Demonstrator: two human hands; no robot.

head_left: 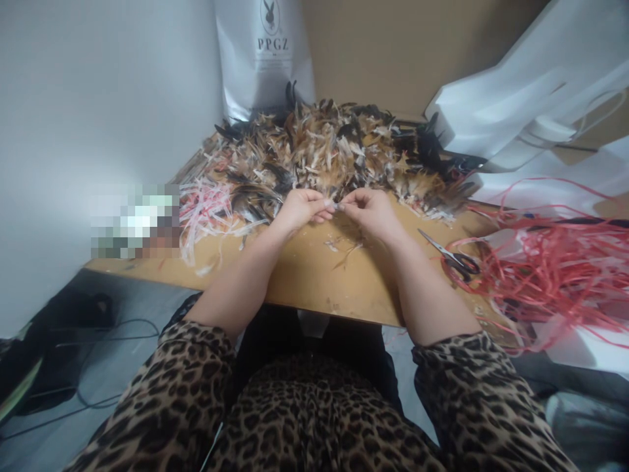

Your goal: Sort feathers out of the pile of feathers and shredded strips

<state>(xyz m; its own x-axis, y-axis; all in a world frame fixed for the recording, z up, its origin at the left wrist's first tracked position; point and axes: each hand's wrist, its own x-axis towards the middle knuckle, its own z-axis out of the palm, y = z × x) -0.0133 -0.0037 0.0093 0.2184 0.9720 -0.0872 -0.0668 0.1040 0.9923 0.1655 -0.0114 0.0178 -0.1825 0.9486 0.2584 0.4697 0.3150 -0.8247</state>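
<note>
My left hand (307, 208) and my right hand (366, 208) meet fingertip to fingertip above the table, just in front of a large heap of feathers (314, 144). Both are closed in a pinch. Between them is what looks like the pale quill end of a small feather (335, 195); its tan part blends into the heap behind, and the fingers cover the rest. Scissors (449, 252) with black handles lie to the right of my right forearm, their blades pointing toward the heap. Small feather scraps (346, 255) lie on the table below my hands.
Red plastic strands (555, 275) form a tangled pile at the right. Pink and white strips (204, 213) lie left of the heap. Behind stands a white printed bag (265, 59). White sheeting (491, 111) is at the back right. The wooden table's (314, 288) front edge is near my body.
</note>
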